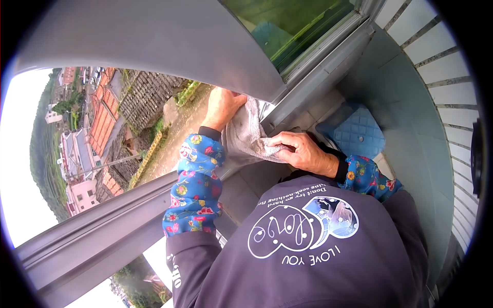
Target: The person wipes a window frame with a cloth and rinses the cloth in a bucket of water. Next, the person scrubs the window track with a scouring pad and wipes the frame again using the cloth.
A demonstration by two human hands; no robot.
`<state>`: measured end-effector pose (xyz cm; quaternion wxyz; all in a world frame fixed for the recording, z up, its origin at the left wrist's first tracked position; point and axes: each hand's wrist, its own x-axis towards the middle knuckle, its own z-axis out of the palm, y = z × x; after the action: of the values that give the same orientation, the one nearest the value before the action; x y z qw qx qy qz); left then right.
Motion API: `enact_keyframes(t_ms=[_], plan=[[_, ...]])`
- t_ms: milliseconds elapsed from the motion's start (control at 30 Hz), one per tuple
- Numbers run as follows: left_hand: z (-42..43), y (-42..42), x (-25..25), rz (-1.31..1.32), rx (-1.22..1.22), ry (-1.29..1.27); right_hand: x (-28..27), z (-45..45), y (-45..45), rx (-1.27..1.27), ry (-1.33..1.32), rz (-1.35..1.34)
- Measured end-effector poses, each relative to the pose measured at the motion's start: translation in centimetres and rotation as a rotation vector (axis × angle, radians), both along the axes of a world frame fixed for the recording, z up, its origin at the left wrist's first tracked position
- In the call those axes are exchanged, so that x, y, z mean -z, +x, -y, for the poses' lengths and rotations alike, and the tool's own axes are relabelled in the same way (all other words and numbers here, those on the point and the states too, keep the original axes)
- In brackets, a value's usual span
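A greyish-white cloth (247, 131) hangs between my two hands beside the lower corner of a grey window frame. My left hand (224, 107) is at the frame's edge, its fingers wrapped round the upper part of the cloth and partly hidden behind it. Lower and to the right, my right hand (304, 152) pinches the cloth's other end between thumb and fingers. Blue floral sleeve covers (195, 179) are on both forearms.
An open window sash with green glass (295, 25) slants overhead. The window rail (102, 226) runs along the lower left, with rooftops (105, 115) far below outside. A blue padded stool seat (359, 132) stands beyond my right hand, near a tiled wall (436, 66).
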<state>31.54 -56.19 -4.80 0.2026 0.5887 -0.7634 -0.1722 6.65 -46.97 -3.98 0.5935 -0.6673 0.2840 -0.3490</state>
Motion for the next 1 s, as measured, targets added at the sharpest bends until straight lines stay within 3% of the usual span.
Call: enact_keyframes(t_ms=[33, 67, 167, 233, 367, 400, 533, 600, 700, 767, 933, 1000], plan=[[0.8, 1.4, 2.0, 0.119, 0.097, -0.076, 0.1, 0.0, 0.1, 0.006, -0.037, 0.010], [0.8, 1.7, 2.3, 0.118, 0.093, -0.052, -0.5, 0.1, -0.1, -0.059, 0.105, -0.095], [1.4, 2.6, 2.9, 0.168, 0.105, 0.127, -0.1, -0.1, 0.2, 0.027, -0.054, -0.004], [1.4, 3.5, 0.3, 0.105, 0.020, 0.555, 0.3, -0.1, 0.0, 0.050, -0.115, 0.017], [0.6, 5.1, -2.3, 0.352, 0.058, 0.590, -0.9, 0.2, -0.5, -0.006, 0.070, -0.080], [0.9, 4.8, -3.0, 0.452, 0.092, 0.512, -0.9, 0.5, -0.5, -0.025, 0.129, -0.121], [0.8, 5.0, -1.1, 0.096, 0.196, 0.163, 0.4, 0.3, 0.0, 0.033, -0.015, -0.032], [0.3, 3.0, 3.4, 0.538, 0.213, -0.187, 0.2, 0.4, 0.0, 0.021, -0.013, -0.055], [0.8, 0.7, 3.5, -0.110, -0.025, -0.016, 0.1, 0.2, -0.2, 0.014, -0.015, -0.051], [0.2, 0.5, 2.0, -0.230, -0.078, 0.177, -0.3, 0.0, -0.2, 0.049, -0.030, -0.063], [1.3, -0.3, 0.6, -0.110, -0.034, 0.210, 0.7, -0.8, -0.1, 0.050, -0.034, -0.064], [1.0, -0.3, 2.2, -0.222, -0.142, 0.210, 0.6, -0.8, 0.0, 0.041, -0.021, -0.070]])
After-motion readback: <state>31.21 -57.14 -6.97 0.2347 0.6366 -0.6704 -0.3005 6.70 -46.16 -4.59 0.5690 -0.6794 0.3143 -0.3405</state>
